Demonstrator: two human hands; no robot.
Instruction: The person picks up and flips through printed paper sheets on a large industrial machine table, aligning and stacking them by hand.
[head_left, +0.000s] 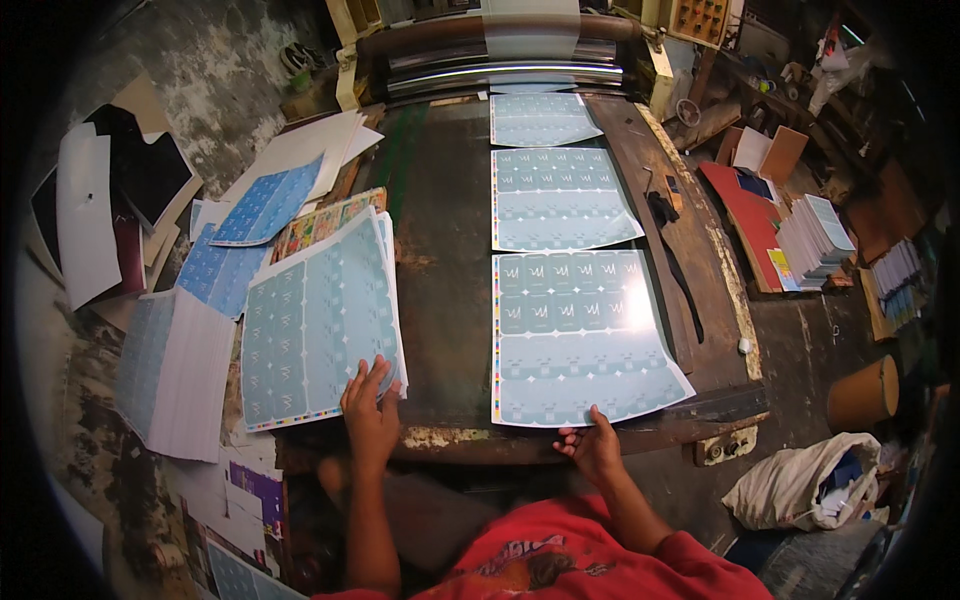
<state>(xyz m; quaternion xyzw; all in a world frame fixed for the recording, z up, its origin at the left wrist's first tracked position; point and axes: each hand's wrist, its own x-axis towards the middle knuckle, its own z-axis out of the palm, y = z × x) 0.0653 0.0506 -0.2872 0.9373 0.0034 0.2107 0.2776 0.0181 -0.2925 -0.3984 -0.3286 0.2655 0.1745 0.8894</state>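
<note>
My left hand lies with its fingers apart on the lower right corner of a pile of pale blue-green printed sheets. At the front edge of the machine bed, my right hand has its thumb raised over the near edge of a matching printed sheet. Its other fingers are loosely curled just below that edge and do not visibly grip it. Beyond lie a second printed sheet and a third sheet, in a line toward the rollers.
Metal rollers span the far end of the dark bed. Left stand a tall paper stack and blue sheets. A black strap lies along the right side. Stacked booklets, a brown bin and a white sack are farther right.
</note>
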